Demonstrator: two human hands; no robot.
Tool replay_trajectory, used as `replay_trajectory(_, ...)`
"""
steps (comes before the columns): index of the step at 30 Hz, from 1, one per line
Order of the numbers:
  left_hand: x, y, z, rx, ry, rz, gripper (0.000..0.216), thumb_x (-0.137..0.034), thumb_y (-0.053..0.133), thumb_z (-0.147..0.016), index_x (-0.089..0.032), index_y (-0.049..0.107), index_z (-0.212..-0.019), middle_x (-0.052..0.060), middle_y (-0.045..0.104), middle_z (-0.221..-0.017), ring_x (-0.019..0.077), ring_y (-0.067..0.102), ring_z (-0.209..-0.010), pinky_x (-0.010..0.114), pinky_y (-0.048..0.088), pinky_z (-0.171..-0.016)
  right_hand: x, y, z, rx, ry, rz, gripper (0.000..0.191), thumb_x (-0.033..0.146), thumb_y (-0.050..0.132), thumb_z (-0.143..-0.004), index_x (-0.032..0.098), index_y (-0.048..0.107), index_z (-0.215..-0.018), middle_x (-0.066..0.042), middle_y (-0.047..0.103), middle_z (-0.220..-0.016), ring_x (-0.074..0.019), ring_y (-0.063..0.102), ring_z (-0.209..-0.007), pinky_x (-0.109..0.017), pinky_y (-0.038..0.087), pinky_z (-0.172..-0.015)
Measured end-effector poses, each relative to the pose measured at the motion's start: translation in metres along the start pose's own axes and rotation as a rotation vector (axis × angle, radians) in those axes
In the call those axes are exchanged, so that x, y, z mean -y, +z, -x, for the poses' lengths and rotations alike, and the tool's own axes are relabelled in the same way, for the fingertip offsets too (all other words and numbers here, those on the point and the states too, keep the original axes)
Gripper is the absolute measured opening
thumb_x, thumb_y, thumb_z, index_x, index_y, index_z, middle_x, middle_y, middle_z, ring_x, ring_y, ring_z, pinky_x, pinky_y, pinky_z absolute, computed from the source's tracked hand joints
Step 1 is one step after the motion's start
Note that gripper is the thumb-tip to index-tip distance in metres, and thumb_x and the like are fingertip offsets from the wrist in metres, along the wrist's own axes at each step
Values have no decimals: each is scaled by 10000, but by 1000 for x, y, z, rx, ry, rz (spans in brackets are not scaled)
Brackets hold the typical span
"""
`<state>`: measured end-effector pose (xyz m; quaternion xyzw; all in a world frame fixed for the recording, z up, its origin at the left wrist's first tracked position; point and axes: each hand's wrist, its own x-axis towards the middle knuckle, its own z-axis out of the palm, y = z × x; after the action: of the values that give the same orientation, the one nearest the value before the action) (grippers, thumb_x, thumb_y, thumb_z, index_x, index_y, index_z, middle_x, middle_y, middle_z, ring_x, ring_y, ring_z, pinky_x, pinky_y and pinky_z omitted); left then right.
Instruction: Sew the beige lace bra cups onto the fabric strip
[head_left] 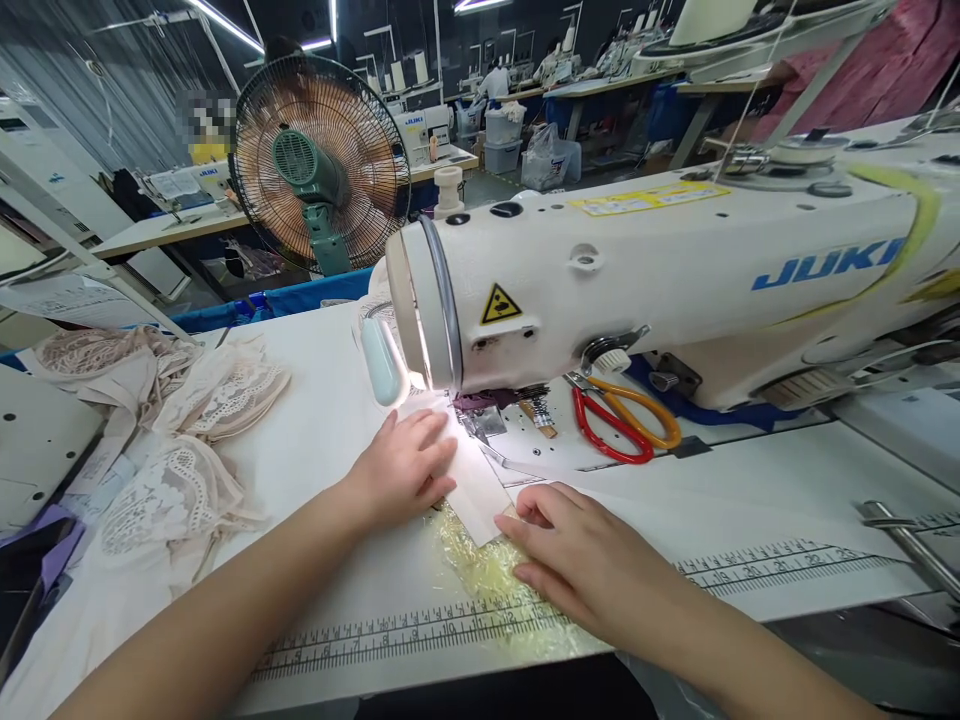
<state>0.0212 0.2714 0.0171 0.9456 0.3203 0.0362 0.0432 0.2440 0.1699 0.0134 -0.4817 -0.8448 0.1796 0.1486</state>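
Observation:
A pale fabric strip (pixel 478 492) lies slantwise on the bed of a white JUKI sewing machine (pixel 660 250), its far end under the machine head. Flat on the strip's left side, close to the lit needle area, rests my left hand (pixel 405 465), fingers stretched out. My right hand (pixel 581 545) has its fingers bent around the near right corner of the strip, pinching the edge. Crumpled clear yellowish film (pixel 480 568) sits beneath the strip's near end. The needle itself is hidden behind the machine head.
Red-and-orange-handled scissors (pixel 615 425) lie right of the needle area. Lace-trimmed beige pieces (pixel 176 490) are heaped at left. A printed ruler tape (pixel 367 640) runs along the table's front edge. A small lamp (pixel 382 360) and a large fan (pixel 319 165) stand beyond.

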Motion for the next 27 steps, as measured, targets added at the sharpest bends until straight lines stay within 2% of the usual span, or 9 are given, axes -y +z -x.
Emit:
replay_trajectory(2,-10,-2,5,-64,128,56,214,-274,451,-861,-174,617,-953,129,569,-1157,264,506,-1102,570,304,-991,-1,-2,1,4,-5,-8,130,194,563,-798,209,584,-926,-44,534,-913,-188,510,-849,-302,453,-699)
replay_trajectory(4,-22,-2,10,-92,223,116,216,-269,446,-859,-164,600,-748,96,608,-999,212,562,-946,514,345,-979,-4,-2,1,-12,-6,2,172,202,552,-813,207,591,-980,-51,538,-919,-192,515,-854,-309,458,-707)
replay_trajectory(6,-32,-1,13,-109,264,140,279,-299,457,-859,-156,558,-641,86,607,-927,193,567,-848,478,381,-952,-8,-2,2,-39,-3,29,215,216,536,-830,206,593,-1038,-61,543,-931,-200,517,-863,-319,462,-711)
replay_trajectory(8,-40,1,15,-131,275,138,289,-301,469,-856,-154,543,-618,79,600,-889,182,559,-796,450,406,-929,-11,0,1,-47,-7,55,242,229,528,-839,207,592,-1071,-67,544,-942,-207,516,-873,-330,463,-717)
replay_trajectory(12,-47,5,15,-138,258,102,189,-219,472,-841,-149,546,-682,78,576,-833,181,536,-772,383,461,-836,-12,2,-1,-39,-36,108,219,225,535,-833,218,606,-1040,-60,543,-921,-208,506,-867,-331,453,-714)
replay_trajectory(14,-49,4,15,-106,252,82,112,-196,479,-821,-134,572,-825,81,568,-832,194,522,-786,358,480,-772,-10,1,-3,-31,-41,126,180,219,536,-831,210,616,-992,-58,539,-899,-206,500,-856,-322,444,-702)
replay_trajectory(18,-48,1,17,-61,283,57,308,-190,486,-813,-108,525,-1107,109,578,-983,215,518,-882,378,470,-824,-7,-3,-5,-3,-32,142,132,212,528,-837,194,623,-926,-43,528,-830,-188,493,-799,-292,417,-658)
replay_trajectory(21,-41,3,17,-63,307,39,289,-185,446,-856,-122,528,-1126,127,559,-1169,223,526,-951,395,459,-859,-7,-3,-9,4,-36,162,158,221,540,-836,202,631,-964,-30,529,-777,-179,495,-755,-275,388,-624)
replay_trajectory(27,-22,10,13,-117,341,33,287,-193,416,-910,-138,540,-1163,106,597,-1186,239,534,-1030,420,444,-884,-9,-3,-22,49,5,243,225,268,504,-865,222,637,-1040,-23,585,-713,-192,544,-705,-276,324,-571)
